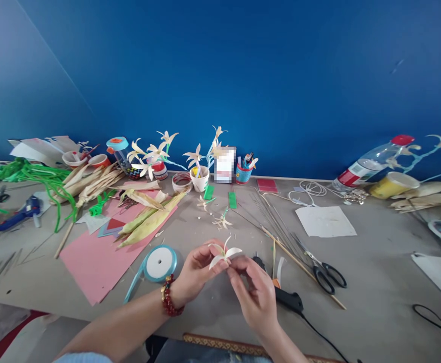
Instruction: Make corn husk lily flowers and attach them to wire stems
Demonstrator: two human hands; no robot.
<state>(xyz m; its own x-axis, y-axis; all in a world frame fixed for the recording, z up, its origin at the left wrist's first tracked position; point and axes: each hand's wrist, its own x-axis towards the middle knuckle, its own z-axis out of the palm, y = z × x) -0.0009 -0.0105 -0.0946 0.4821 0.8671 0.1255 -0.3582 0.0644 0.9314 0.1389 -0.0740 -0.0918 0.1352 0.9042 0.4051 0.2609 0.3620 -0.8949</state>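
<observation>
Between my hands, above the front middle of the table, is a white artificial flower (223,255) with thin pointed petals. My left hand (194,275), with a red bead bracelet at the wrist, pinches it from the left. The fingers of my right hand (256,292) are closed at its base; the part between those fingertips is hidden. Left of my left hand lies a roll of light blue ribbon (160,263). A black glue gun (288,298) rests partly behind my right hand. Two more flowers, one of them a pale flower (222,221), lie on the table beyond.
Black-handled scissors (328,277) and a thin wooden stick (304,267) lie at right. Pink paper (95,262) and corn husks (148,222) spread at left. A white cup (200,180) with flowers stands near the blue wall, and a plastic bottle (372,164) leans at the back right.
</observation>
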